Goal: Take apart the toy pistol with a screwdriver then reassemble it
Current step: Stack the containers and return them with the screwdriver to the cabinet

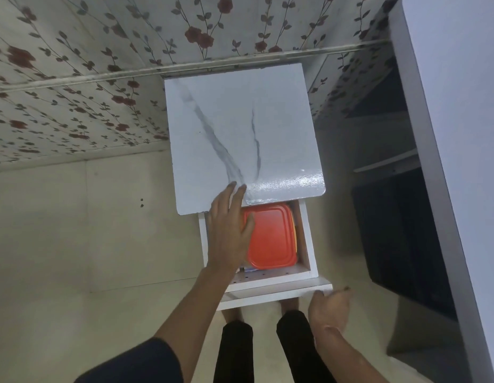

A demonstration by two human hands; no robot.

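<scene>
A small cabinet with a white, grey-veined surface is seen from above, set against a wall papered with red flowers. Its drawer is pulled out toward the person, and a container with an orange lid is held inside it, filling most of the visible space. The left hand is stretched over the left part of the drawer with its fingers straight and spread. The fingertips are laid at the near edge of the surface, and nothing is held. The right hand, somewhat blurred, is placed at the right end of the drawer front, with its fingers curled round that corner. Where the toy pistol lies cannot be told from this view. Legs in black trousers are seen below the drawer, on a pale floor.
</scene>
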